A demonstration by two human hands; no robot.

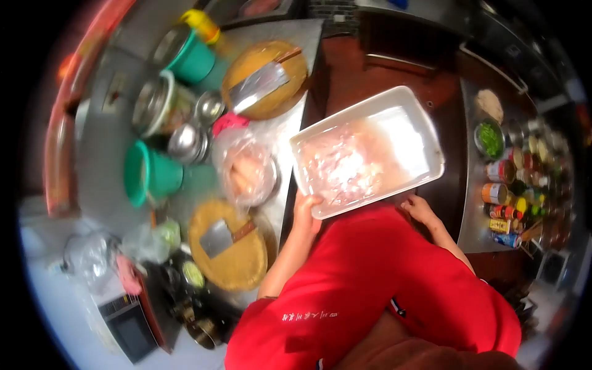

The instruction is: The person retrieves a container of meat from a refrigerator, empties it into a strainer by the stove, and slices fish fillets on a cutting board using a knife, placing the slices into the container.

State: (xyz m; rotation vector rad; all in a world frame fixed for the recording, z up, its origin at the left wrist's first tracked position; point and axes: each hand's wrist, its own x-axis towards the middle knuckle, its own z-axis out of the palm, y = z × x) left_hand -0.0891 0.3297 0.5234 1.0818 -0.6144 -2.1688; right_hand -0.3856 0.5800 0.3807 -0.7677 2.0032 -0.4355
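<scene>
My left hand [306, 213] is closed on the near left corner of a white rectangular tray [412, 97], its thumb over the rim. The tray is tilted in view and holds pale pink pieces of raw meat [336, 163] in cloudy liquid; glare hides part of them. Just below the tray's near edge is my right hand [420, 211], apparently apart from the tray. Its fingers are loosely bent, with nothing visible in them.
Left, a metal counter carries round chopping boards [256, 268] with cleavers [259, 86], a plastic-wrapped bowl of pale food [246, 176] and green buckets [151, 172]. Right, another counter holds a bowl of chopped greens [490, 139], cans [494, 193] and bottles. A microwave [129, 327] stands lower left.
</scene>
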